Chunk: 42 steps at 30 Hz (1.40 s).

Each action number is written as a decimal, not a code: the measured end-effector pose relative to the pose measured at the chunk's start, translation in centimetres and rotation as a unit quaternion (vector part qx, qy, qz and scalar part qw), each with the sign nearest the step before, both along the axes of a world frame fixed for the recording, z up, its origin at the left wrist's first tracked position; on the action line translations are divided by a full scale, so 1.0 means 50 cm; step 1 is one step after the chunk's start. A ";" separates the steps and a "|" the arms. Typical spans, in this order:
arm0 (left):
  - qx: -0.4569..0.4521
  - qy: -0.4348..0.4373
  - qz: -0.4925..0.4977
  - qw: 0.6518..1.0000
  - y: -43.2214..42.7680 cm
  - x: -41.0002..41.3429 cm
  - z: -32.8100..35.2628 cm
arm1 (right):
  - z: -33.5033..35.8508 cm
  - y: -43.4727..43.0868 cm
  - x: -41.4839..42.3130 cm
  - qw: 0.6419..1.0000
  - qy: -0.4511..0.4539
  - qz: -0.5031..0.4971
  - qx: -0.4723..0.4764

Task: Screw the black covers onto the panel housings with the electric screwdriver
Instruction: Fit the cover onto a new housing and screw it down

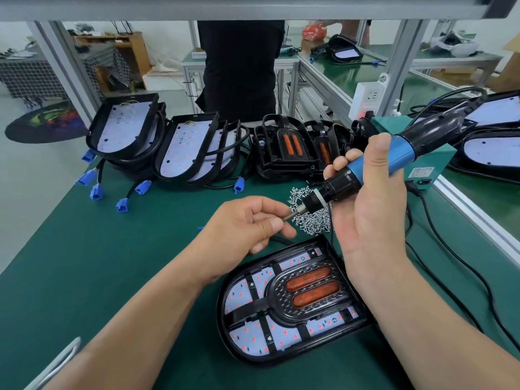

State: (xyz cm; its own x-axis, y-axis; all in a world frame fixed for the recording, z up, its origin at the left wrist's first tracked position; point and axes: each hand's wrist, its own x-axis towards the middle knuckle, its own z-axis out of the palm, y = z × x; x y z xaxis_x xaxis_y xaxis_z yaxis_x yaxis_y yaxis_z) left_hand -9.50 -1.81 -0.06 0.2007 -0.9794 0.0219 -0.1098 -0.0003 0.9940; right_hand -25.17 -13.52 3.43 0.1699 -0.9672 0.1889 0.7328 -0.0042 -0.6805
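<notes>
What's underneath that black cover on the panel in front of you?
Through the openings of the black cover, a pale board dotted with small red lights shows inside the housing. The cover's ribs and its centre, with two orange strips, hide the rest.

no legible txt, label on green box [421, 172] too blurry

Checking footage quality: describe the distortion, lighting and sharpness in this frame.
Head view: wide-angle bending curves the aluminium frame and bench edge; lighting even, shadows soft; panel housing, electric screwdriver and both hands sharp; mild softening toward the corners.
</notes>
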 end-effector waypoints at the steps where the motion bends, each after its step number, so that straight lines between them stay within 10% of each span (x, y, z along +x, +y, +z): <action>1: -0.001 0.000 -0.003 1.000 0.000 0.001 0.001 | -0.002 -0.002 -0.001 1.000 -0.006 0.000 0.013; 16: 0.127 -0.134 -0.064 0.981 0.018 0.025 0.016 | 0.017 -0.025 -0.042 0.991 -0.084 0.033 0.101; 42: 0.069 -0.214 -0.022 0.974 0.005 0.000 0.005 | 0.019 0.021 -0.161 0.973 0.028 0.183 -0.137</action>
